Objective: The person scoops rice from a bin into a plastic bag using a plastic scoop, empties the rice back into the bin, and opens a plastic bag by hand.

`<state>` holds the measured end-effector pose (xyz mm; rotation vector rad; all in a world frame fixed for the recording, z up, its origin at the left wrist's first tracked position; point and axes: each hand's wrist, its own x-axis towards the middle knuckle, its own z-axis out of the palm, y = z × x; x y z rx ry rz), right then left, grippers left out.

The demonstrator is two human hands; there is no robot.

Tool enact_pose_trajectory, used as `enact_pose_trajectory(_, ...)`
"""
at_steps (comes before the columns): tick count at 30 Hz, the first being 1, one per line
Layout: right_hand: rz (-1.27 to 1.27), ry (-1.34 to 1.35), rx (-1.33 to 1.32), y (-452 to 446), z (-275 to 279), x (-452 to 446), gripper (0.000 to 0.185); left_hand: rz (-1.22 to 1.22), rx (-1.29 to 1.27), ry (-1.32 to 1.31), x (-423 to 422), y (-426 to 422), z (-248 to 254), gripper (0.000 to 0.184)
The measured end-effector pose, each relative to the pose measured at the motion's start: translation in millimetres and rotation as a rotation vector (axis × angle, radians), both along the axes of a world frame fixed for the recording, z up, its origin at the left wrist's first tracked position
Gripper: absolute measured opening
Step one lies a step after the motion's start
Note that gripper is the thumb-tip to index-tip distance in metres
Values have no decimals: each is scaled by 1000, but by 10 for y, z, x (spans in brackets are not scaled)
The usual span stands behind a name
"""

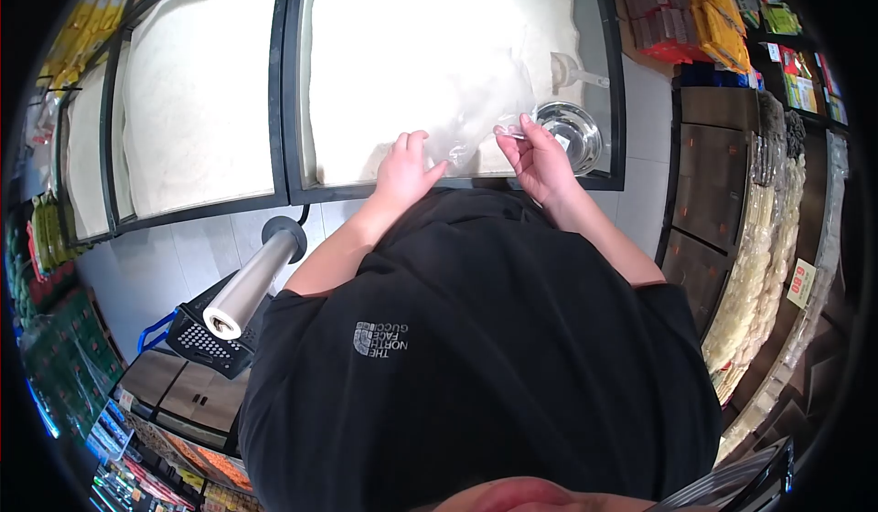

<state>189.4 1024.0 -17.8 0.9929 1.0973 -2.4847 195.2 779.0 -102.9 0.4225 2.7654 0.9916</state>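
Note:
A clear plastic bag (466,137) hangs between my two hands over a framed bin of white, powdery or fine-grained contents (393,55). My left hand (404,172) is at the bag's left side, fingers apart, with the thumb near the film; it grips nothing that I can make out. My right hand (540,157) pinches the bag's right edge between thumb and fingers. Just right of that hand, a shiny metal bowl (585,151) sits in the bin's near right corner. Behind the bowl lies a translucent scoop (567,75).
A second white-filled bin (201,101) adjoins on the left. Near my left arm stands a roll of clear bags (247,288), with a black basket (206,338) below it. Shelves of packaged goods (713,18) and wooden drawers (709,183) line the right side.

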Motion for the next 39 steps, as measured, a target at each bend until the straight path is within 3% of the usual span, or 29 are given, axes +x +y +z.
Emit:
enact_pose_trajectory(2, -37, 8, 21, -59, 171, -107, 21, 13, 130, 159, -51, 37, 157, 48)
enact_pose_trajectory(5, -57, -10, 9, -43, 257, -213, 24, -63, 139, 105, -178, 5, 251, 24)
enact_pose_trajectory(9, -15, 170, 109, -39, 410, -345, 27, 209, 507, 89, -397, -44, 847, 5)
enact_pose_trajectory(16, 51, 284, 312, -32, 792, -378, 25, 344, 545, -9, -725, -405, 1280, 11)
enact_pose_trajectory(19, 59, 282, 381, -163, 1013, -340, 16, 379, 562, -37, -763, -451, 1449, 15)
enact_pose_trajectory(26, 113, 419, 371, -107, 835, -271, 14, 429, 580, -101, -789, -651, 1435, 23)
enact_pose_trajectory(32, 196, 427, 438, 33, 666, -209, 13, 487, 493, -5, -664, -636, 1428, 33)
enact_pose_trajectory(35, 213, 443, 463, 134, 548, -73, 12, 321, 344, 330, -410, -604, 1290, 50)
enact_pose_trajectory(36, 235, 438, 459, 179, 497, 19, 11, 374, 378, 130, -283, -589, 1193, 64)
enact_pose_trajectory(39, 376, 419, 484, 343, 277, 347, 7, 710, 914, -539, -40, -516, 928, 62)
